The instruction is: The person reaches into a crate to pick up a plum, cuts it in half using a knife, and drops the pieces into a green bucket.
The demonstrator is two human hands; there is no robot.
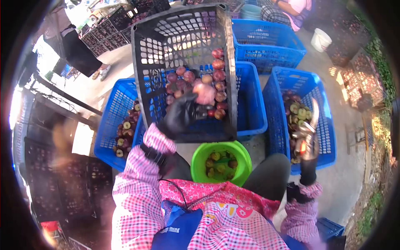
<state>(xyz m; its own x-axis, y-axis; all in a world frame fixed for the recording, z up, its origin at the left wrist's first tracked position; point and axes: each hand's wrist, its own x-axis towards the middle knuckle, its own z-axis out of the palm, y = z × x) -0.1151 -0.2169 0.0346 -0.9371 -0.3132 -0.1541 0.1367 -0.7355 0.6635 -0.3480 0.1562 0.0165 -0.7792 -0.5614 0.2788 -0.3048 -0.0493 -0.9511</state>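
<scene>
My left hand (181,114), in a black glove, reaches into the black crate (139,79) in front of me. Its fingers are partly hidden near a pinkish round fruit (204,92), and whether they grip it is unclear. Other red-purple fruits (218,75) lie in the crate. My right hand (307,143), in a glove, is wrapped round a tool with a curved blade (315,111) and an orange part, above the right blue crate (329,137). That crate holds whole and cut fruits (298,110).
A green bucket (246,160) with fruit pieces stands between my knees. The left blue crate (104,137) holds cut fruits. Another blue crate (268,54) and a white bucket (321,40) stand farther back. People are at the back left and back right.
</scene>
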